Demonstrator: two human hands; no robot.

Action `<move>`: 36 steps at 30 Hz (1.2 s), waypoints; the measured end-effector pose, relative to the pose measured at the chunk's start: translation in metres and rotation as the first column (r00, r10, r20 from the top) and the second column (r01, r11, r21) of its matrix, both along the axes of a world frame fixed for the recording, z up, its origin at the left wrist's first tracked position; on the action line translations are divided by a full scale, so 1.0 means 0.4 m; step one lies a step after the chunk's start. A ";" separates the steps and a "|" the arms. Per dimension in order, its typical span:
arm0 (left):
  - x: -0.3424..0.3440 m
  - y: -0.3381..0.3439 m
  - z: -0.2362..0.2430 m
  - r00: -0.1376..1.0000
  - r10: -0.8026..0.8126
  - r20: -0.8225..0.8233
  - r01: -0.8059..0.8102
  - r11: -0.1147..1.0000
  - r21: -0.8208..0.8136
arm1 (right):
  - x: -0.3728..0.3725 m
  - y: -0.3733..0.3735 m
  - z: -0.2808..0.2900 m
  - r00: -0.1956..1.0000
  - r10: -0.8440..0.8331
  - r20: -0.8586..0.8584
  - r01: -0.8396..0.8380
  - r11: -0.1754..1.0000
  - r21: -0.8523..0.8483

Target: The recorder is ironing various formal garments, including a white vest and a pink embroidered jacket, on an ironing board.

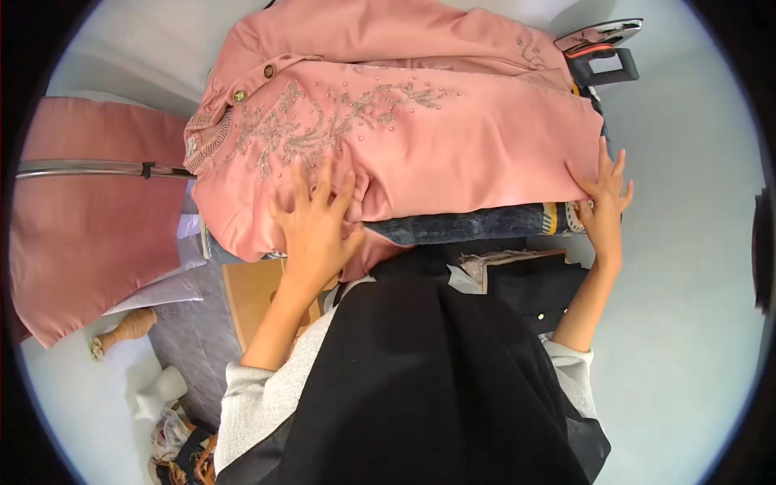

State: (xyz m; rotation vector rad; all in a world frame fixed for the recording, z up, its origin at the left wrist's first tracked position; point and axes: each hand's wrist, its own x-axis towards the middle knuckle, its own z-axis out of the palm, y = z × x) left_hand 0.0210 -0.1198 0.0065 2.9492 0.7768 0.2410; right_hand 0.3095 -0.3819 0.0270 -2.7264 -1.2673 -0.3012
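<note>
A pink satin jacket [477, 153] lies spread over a padded board [461, 226] covered in dark denim-like cloth. Grey beaded embroidery runs across its chest, and gold buttons line the neck opening at the left. My left hand [318, 214] lies on the jacket below the embroidery, fingers spread and pressing on the satin. At the jacket's right-hand edge is my right hand [600, 198], its fingers apart and touching the near corner of the cloth. Part of that hand's thumb side rests by the board's patterned end.
An iron [602, 56] stands at the far right beyond the jacket. To the left, pink cloth [97, 218] hangs by a metal rail [89, 168]. Dark folded clothes [533, 287] lie below the board. A tan vase-like object [133, 325] and a bag of items [174, 436] are at lower left.
</note>
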 end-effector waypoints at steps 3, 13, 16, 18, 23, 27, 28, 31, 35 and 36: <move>-0.030 0.011 0.000 0.999 -0.029 0.031 0.029 1.000 -0.005 | -0.034 -0.034 0.038 0.990 0.026 -0.137 -0.014 0.996 0.090; -0.115 0.057 0.121 0.969 -0.175 -0.174 0.139 0.970 -0.199 | -0.198 -0.113 0.083 0.859 -0.113 -0.499 0.022 0.982 -0.186; -0.084 0.081 0.149 0.965 -0.227 -0.134 0.191 0.952 -0.238 | -0.163 -0.120 0.075 0.797 -0.067 -0.601 -0.073 0.976 -0.207; -0.049 0.110 0.153 0.972 -0.225 -0.064 0.208 0.957 -0.204 | -0.101 -0.117 0.079 0.833 0.024 -0.552 -0.088 0.992 -0.091; 0.145 0.242 0.110 0.922 -0.377 0.093 0.347 0.908 0.235 | 0.153 0.047 -0.020 0.971 0.091 -0.220 -0.057 0.987 0.153; 0.370 0.296 0.055 0.861 -0.507 0.044 0.508 0.861 -0.025 | 0.290 0.208 -0.070 0.993 -0.114 0.029 0.116 0.988 -0.100; 0.407 0.299 0.047 0.873 -0.483 -0.061 0.487 0.871 0.069 | 0.303 0.237 -0.070 0.985 -0.171 0.002 0.167 0.964 -0.204; 0.463 0.319 0.039 0.884 -0.411 -0.223 0.459 0.853 0.246 | 0.308 0.284 -0.047 0.976 -0.202 -0.082 0.145 0.882 -0.448; 0.492 0.361 0.032 0.900 -0.332 -0.283 0.388 0.905 0.172 | 0.235 0.253 -0.042 1.000 -0.012 -0.005 0.007 0.833 -0.554; 0.496 0.371 0.027 0.920 -0.306 -0.247 0.364 0.900 0.241 | 0.214 0.241 -0.046 0.997 0.046 0.056 -0.005 0.819 -0.574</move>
